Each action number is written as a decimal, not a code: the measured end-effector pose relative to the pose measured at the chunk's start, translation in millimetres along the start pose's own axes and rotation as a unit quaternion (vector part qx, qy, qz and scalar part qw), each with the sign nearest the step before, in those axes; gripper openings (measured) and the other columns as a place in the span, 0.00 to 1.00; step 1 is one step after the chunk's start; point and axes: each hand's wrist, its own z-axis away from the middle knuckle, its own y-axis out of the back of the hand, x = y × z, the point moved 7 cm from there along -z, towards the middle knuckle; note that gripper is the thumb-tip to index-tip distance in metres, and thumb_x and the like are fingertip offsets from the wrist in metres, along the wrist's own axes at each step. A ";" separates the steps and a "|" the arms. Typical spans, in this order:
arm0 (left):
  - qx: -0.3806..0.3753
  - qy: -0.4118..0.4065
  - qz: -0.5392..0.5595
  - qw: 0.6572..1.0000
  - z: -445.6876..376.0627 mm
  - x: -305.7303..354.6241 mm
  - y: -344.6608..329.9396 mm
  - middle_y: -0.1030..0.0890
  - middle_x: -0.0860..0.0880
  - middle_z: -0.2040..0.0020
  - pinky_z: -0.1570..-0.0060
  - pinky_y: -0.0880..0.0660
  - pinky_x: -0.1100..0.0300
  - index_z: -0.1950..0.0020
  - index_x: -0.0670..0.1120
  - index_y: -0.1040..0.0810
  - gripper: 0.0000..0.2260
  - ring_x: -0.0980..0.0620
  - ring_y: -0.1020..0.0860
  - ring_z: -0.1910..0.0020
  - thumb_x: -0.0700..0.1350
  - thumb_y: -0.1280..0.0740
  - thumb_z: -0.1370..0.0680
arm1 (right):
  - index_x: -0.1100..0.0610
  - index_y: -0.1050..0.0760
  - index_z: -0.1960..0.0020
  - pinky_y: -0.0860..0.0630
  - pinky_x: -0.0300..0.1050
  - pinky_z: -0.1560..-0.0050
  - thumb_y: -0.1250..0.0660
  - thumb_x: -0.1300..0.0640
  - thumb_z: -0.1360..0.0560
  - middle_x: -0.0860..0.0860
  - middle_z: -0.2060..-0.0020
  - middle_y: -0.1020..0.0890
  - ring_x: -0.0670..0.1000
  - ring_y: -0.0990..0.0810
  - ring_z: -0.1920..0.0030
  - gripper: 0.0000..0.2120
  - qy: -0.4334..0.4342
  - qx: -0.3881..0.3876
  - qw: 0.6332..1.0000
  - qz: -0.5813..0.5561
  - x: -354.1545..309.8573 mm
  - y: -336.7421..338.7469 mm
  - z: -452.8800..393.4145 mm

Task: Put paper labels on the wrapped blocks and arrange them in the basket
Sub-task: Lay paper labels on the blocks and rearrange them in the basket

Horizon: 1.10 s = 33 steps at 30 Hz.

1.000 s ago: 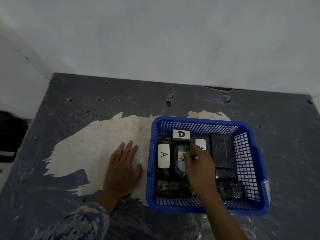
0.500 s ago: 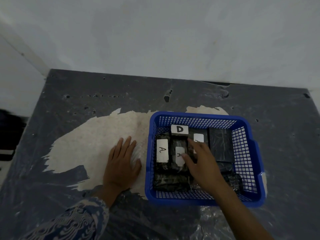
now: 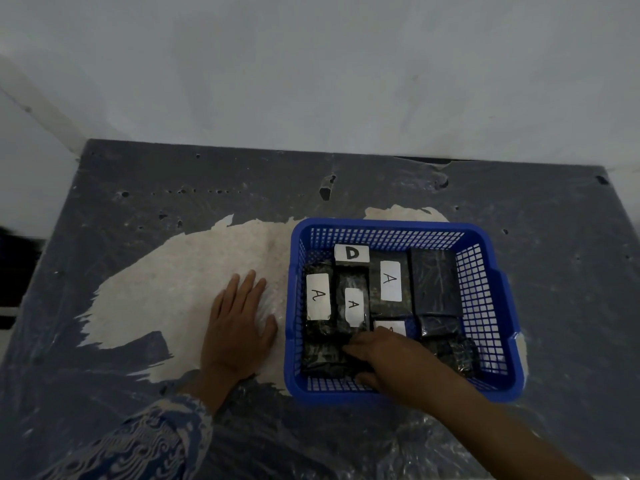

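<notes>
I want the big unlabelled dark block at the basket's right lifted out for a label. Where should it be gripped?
Come from above and pinch the unlabelled block across its short near and far ends: it lies flat, its right side close to the basket wall, its left side against the labelled block.

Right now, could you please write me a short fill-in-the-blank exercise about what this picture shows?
1. The wrapped black blocks lie inside a ____ plastic mesh basket.
2. The white paper label at the far edge bears the letter ____.
3. The left hand rests flat on the ____, outside the basket.
4. The right hand reaches into the basket's ____ end.

Missing words: blue; D; table; near
</notes>
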 end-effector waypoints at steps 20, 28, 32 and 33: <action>0.002 0.002 -0.010 1.000 -0.2 -2.7 -3.4 0.40 0.46 0.18 0.21 0.46 0.45 0.19 0.49 0.39 0.31 0.46 0.46 0.18 0.62 0.46 0.19 | 0.42 0.26 0.40 0.27 0.38 0.58 0.44 0.43 0.26 0.40 0.52 0.22 0.41 0.26 0.55 0.17 -0.008 0.123 0.974 -0.189 -1.7 34.2 23.2; -0.001 0.001 -0.015 1.000 -0.1 -3.7 -5.5 0.41 0.47 0.17 0.21 0.48 0.46 0.19 0.49 0.40 0.31 0.46 0.47 0.17 0.63 0.48 0.19 | 0.46 0.19 0.41 0.23 0.54 0.59 0.45 0.58 0.18 0.53 0.46 0.15 0.59 0.18 0.48 0.17 -0.160 0.160 0.671 -0.706 23.7 24.5 31.5; 0.002 0.007 -0.009 1.000 -0.6 -3.2 -4.8 0.40 0.46 0.18 0.21 0.47 0.45 0.20 0.49 0.38 0.31 0.46 0.46 0.18 0.63 0.48 0.19 | 0.56 0.20 0.41 0.31 0.49 0.66 0.47 0.57 0.17 0.62 0.48 0.16 0.58 0.20 0.57 0.17 -0.181 0.171 0.552 -0.796 20.7 12.9 23.0; 0.002 0.006 -0.009 1.000 -0.7 -3.2 -4.9 0.39 0.46 0.18 0.21 0.46 0.45 0.20 0.49 0.38 0.31 0.46 0.46 0.18 0.63 0.47 0.19 | 0.57 0.21 0.40 0.32 0.47 0.68 0.47 0.56 0.17 0.61 0.49 0.15 0.57 0.19 0.60 0.17 -0.182 0.171 0.541 -0.803 19.2 11.6 21.9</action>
